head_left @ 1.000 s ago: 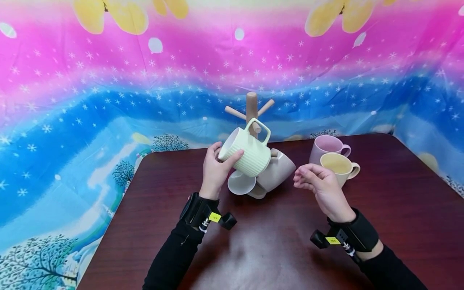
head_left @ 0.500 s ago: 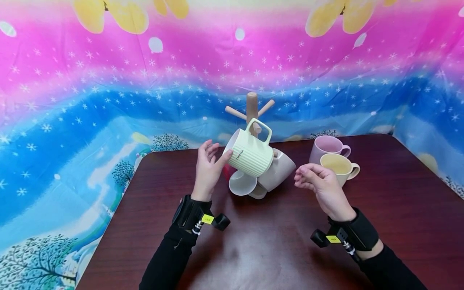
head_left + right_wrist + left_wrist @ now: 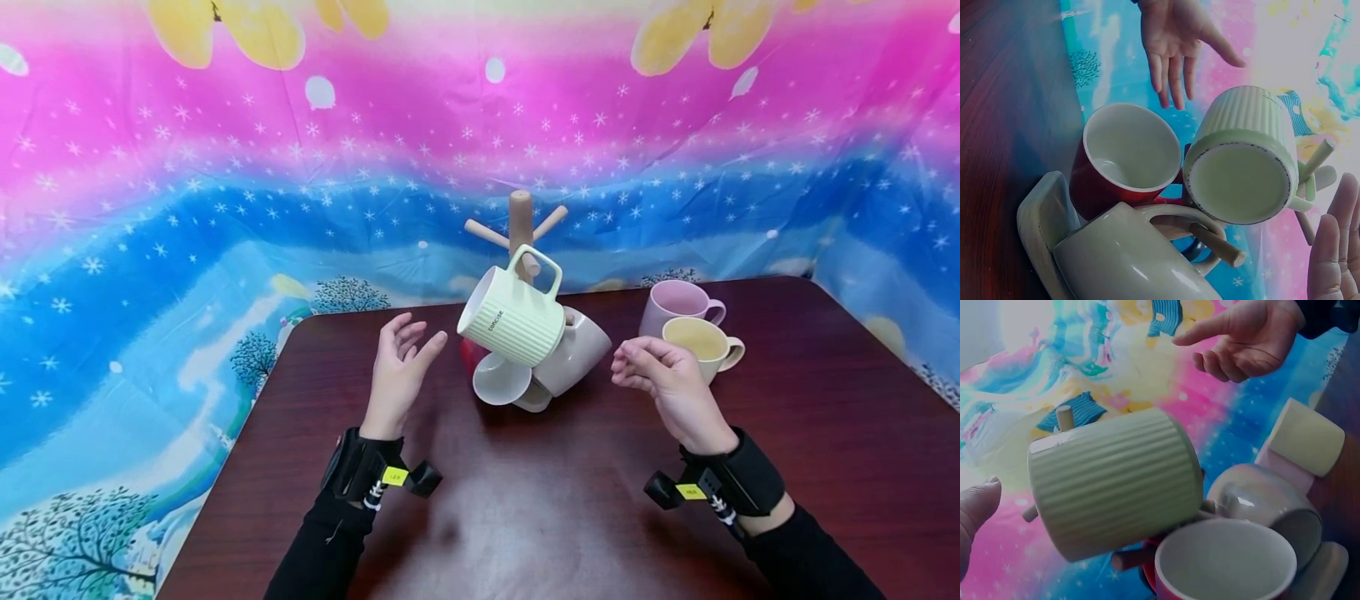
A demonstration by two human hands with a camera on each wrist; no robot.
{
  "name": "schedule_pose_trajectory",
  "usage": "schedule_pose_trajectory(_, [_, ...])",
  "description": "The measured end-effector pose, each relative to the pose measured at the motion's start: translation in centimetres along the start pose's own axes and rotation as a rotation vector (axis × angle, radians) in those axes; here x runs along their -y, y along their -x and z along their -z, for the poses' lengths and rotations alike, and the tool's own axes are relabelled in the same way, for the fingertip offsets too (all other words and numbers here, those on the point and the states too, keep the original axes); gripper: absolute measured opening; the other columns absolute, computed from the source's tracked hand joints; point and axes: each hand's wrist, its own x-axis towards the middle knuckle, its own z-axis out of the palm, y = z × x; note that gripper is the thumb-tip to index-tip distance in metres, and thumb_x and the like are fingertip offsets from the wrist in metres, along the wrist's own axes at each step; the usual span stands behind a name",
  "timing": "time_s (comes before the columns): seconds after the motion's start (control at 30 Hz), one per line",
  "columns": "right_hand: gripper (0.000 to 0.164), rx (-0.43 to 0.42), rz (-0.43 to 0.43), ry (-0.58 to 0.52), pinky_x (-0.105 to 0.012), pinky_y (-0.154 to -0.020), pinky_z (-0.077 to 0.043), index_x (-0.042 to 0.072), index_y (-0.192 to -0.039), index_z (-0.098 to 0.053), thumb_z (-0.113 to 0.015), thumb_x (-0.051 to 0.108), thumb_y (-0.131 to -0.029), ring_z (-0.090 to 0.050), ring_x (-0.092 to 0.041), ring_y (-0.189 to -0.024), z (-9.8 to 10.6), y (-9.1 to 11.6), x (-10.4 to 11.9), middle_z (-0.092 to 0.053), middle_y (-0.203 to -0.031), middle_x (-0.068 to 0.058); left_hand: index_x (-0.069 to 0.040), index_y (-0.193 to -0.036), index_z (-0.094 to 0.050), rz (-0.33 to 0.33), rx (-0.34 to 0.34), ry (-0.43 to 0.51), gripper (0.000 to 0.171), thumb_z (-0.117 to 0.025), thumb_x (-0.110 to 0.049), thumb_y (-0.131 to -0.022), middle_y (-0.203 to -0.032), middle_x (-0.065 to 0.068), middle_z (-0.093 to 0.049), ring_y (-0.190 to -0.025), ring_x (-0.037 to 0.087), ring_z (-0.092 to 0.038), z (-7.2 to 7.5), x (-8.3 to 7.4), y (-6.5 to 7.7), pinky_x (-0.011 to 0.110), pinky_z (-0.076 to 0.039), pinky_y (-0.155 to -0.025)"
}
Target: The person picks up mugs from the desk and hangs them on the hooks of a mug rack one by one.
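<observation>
A pale green ribbed mug (image 3: pixel 517 321) hangs tilted by its handle from a peg of the wooden mug tree (image 3: pixel 521 208). Left of it, apart from it, my left hand (image 3: pixel 397 375) is held in the air with its fingers loosely bent and nothing in them. My right hand (image 3: pixel 667 383) hovers in front of the yellow mug (image 3: pixel 697 337), fingers relaxed, holding nothing. Lower on the tree hang a grey-beige mug (image 3: pixel 577 354) and a red mug (image 3: pixel 1094 187) with a white inside; the head view mostly hides the red one behind the green mug.
Behind the yellow mug a pink mug (image 3: pixel 667 304) stands upright on the dark wooden table (image 3: pixel 540 517). Two upper pegs of the tree stick out bare above the green mug. A printed cloth backdrop (image 3: pixel 420 167) encloses the table's back and sides.
My left hand has let go of the green mug and drawn back left and toward me. The mug stays hanging, its printed word now showing. The right hand has barely moved.
</observation>
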Motion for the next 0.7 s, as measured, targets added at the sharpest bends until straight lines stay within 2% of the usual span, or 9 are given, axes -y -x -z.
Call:
schedule_pose_trajectory(0.23, [0.020,-0.011,-0.035,0.029,-0.018,-0.071,-0.053,0.016,-0.090,-0.066,-0.048,0.010,-0.095,-0.064,-0.005,-0.073,0.2,-0.1,-0.2,-0.067,-0.082,0.006,-0.008,-0.137,-0.031,0.057,0.043,-0.075,0.064,-0.065,-0.025,-0.085,-0.134,0.015,-0.044,-0.131,0.025,-0.036,0.9,1.2,0.1,0.039,-0.024,-0.112])
schedule_pose_trajectory(0.4, [0.018,-0.017,-0.056,0.040,-0.018,-0.071,-0.053,0.015,-0.089,-0.066,-0.049,0.012,-0.095,-0.064,-0.005,-0.072,0.3,-0.1,-0.5,-0.066,-0.081,0.006,-0.011,-0.134,-0.037,0.085,0.135,-0.231,0.063,-0.066,-0.033,-0.084,-0.134,0.010,-0.046,-0.130,0.024,-0.038,1.6,1.3,0.1,0.042,-0.029,-0.110])
schedule_pose_trajectory(0.6, [0.018,-0.026,-0.053,0.055,-0.019,-0.070,-0.053,0.016,-0.089,-0.066,-0.050,0.011,-0.094,-0.065,-0.005,-0.072,0.4,-0.4,-0.8,-0.067,-0.081,0.006,-0.014,-0.125,-0.048,0.017,0.254,-0.415,0.052,-0.067,-0.035,-0.082,-0.127,0.008,-0.054,-0.121,0.025,-0.049,2.4,0.6,0.4,0.043,-0.038,-0.102])
schedule_pose_trajectory(0.7, [0.014,-0.044,-0.032,0.170,-0.020,-0.070,-0.053,0.013,-0.091,-0.066,-0.052,0.011,-0.093,-0.065,-0.006,-0.072,0.5,-0.7,-1.1,-0.067,-0.080,0.007,-0.014,-0.121,-0.053,-0.035,0.320,-0.551,0.046,-0.067,-0.035,-0.082,-0.119,0.009,-0.059,-0.112,0.025,-0.056,2.8,0.4,0.8,0.040,-0.045,-0.094])
